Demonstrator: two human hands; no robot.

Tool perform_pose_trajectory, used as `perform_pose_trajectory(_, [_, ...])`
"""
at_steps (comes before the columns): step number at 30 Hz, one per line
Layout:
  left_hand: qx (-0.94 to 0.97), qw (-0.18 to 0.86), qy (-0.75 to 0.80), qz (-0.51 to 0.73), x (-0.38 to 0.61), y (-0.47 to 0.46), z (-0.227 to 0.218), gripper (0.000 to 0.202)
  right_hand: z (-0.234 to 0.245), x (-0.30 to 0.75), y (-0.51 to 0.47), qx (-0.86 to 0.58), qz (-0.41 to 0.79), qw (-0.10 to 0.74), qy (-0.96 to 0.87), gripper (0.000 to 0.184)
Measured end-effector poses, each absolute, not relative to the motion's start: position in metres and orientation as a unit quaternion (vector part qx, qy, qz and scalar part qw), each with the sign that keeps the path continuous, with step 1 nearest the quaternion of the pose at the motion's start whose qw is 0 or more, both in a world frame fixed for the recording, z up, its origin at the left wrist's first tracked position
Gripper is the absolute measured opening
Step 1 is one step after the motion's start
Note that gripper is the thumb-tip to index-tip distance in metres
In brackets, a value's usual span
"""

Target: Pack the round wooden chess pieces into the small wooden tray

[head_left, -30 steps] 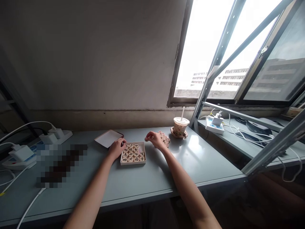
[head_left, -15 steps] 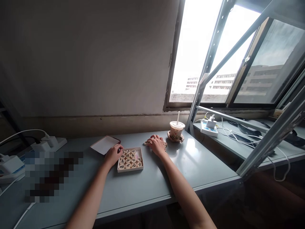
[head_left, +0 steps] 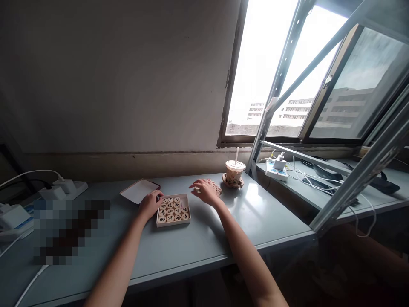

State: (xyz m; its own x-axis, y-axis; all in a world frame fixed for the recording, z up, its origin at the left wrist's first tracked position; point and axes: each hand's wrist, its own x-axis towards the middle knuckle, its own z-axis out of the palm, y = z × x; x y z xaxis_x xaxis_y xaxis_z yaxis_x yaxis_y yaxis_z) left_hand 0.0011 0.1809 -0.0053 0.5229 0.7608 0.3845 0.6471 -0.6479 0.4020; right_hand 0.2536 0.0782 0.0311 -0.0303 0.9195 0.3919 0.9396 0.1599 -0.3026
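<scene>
A small shallow box (head_left: 188,215) filled with round wooden chess pieces (head_left: 173,209) lies on the grey table (head_left: 191,243). My left hand (head_left: 149,204) rests against the box's left edge, fingers curled on its rim. My right hand (head_left: 205,192) hovers just right of the box, over a loose pile of wooden pieces (head_left: 215,187). Its fingers are pinched on one round piece (head_left: 197,188). The box's lid (head_left: 139,190) lies upside down behind my left hand.
A drink cup with a straw (head_left: 234,171) stands on a saucer behind the pile. Power strips with plugs and cables (head_left: 62,189) sit at the far left. A second table (head_left: 322,187) with a power strip (head_left: 276,169) and cables lies right, behind a metal frame (head_left: 358,179).
My right hand dropped onto the pile of loose pieces, then lifted slightly left with a piece pinched. My left hand stayed at the box. The camera view shifted a little.
</scene>
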Motion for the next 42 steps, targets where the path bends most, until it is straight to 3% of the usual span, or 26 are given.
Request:
perform_pose_trajectory(4, [0.867,0.098,0.408,0.271,0.002,0.182,-0.006,0.015,0.040,0.232,0.071,-0.545,0.174,0.174,-0.802,0.025])
perform_pose_trajectory(9, [0.864,0.117,0.400,0.284,0.003,0.187,-0.010,0.016,0.040,0.219,0.068,-0.550,0.169,0.138,-0.806,0.020])
perform_pose_trajectory(14, [0.860,0.137,0.399,0.288,0.003,0.187,-0.011,0.015,0.037,0.224,0.074,-0.537,0.241,0.226,-0.776,0.021])
perform_pose_trajectory(17, [0.861,0.139,0.400,0.284,0.002,0.187,-0.009,0.015,0.034,0.232,0.078,-0.559,0.224,0.342,-0.722,0.016])
perform_pose_trajectory(19, [0.864,0.133,0.396,0.282,0.002,0.187,-0.008,0.016,0.031,0.239,0.079,-0.589,0.210,0.370,-0.687,0.015])
perform_pose_trajectory(23, [0.866,0.131,0.390,0.284,0.002,0.187,-0.009,0.016,0.023,0.253,0.077,-0.661,0.103,0.298,-0.680,0.007])
perform_pose_trajectory(26, [0.864,0.135,0.392,0.286,0.001,0.187,-0.010,0.017,0.021,0.256,0.076,-0.673,0.030,0.296,-0.677,0.018])
perform_pose_trajectory(28, [0.864,0.133,0.394,0.285,0.001,0.186,-0.010,0.016,0.020,0.255,0.076,-0.654,0.012,0.295,-0.697,0.024])
perform_pose_trajectory(32, [0.865,0.136,0.393,0.280,0.000,0.189,-0.012,0.016,0.020,0.256,0.077,-0.630,-0.001,0.239,-0.738,0.009])
perform_pose_trajectory(34, [0.864,0.132,0.395,0.283,-0.001,0.191,-0.013,0.017,0.021,0.259,0.077,-0.656,-0.021,0.223,-0.721,0.011])
perform_pose_trajectory(37, [0.862,0.125,0.399,0.288,-0.003,0.194,-0.015,0.017,0.026,0.257,0.075,-0.668,-0.049,0.253,-0.698,0.013])
perform_pose_trajectory(40, [0.859,0.125,0.402,0.291,-0.003,0.194,-0.015,0.017,0.031,0.242,0.073,-0.607,-0.020,0.275,-0.746,0.016])
perform_pose_trajectory(42, [0.857,0.123,0.403,0.297,-0.002,0.192,-0.014,0.019,0.031,0.230,0.073,-0.544,0.062,0.231,-0.804,0.017])
